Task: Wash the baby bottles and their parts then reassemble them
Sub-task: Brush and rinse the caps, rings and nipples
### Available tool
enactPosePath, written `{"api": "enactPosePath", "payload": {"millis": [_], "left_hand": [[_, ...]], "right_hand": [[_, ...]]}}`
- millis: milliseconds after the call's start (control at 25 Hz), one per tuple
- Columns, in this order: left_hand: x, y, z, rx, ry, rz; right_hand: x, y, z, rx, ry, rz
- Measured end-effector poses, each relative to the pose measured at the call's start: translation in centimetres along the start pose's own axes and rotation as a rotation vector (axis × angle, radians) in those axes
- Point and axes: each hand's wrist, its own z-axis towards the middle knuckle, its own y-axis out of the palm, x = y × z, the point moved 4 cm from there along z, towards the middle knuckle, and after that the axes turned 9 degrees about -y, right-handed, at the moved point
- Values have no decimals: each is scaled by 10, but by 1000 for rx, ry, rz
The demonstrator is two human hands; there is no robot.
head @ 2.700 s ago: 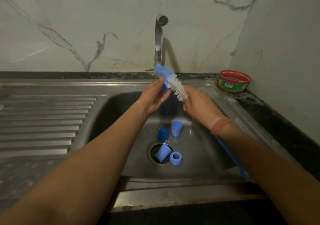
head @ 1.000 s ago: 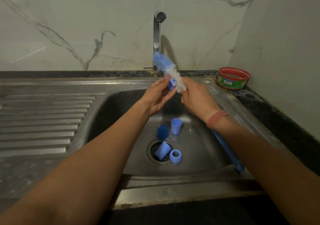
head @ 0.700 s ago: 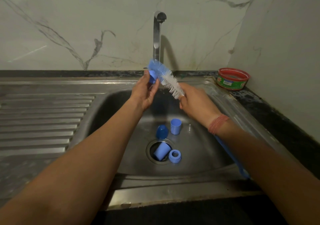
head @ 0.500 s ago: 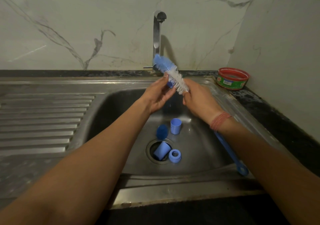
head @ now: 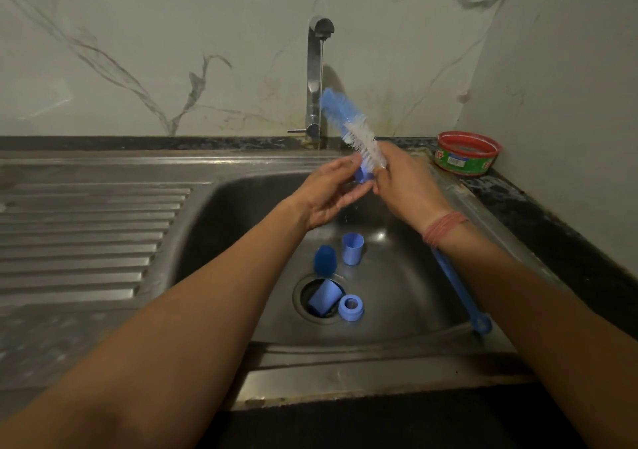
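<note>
Blue brush (head: pixel 348 124) in R hand (head: pixel 404 186)

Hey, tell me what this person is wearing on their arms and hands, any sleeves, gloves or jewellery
Both forearms are bare, with no sleeves in view, and neither the left hand nor the right hand has a glove. The only thing worn is a band of reddish-pink threads wrapped round the right wrist. No rings or watch show.

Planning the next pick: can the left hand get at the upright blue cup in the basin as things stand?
Probably not right away. The left hand holds a small blue part against the brush. The upright blue cup stands uncovered just below it, so the way is free once that hand lets go.
</note>
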Motion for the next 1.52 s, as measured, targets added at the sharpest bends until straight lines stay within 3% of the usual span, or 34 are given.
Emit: {"api": "enactPosePath", "payload": {"millis": [280,480,920,1280,1520], "left_hand": [[31,-44,4,248,241,-479],[16,-20,2,173,109,-197],[0,0,0,19,6,14],[29,-34,0,229,216,-340],[14,-11,2,142,129,-172]], "right_hand": [[-3,17,-9,-99,-83,-21],[-2,13,-8,-59,-83,-23],[3,4,-1,-2,-45,2],[-2,18,-8,-79,-105,-14],[-2,12,-7,-35,-92,-13]]}}
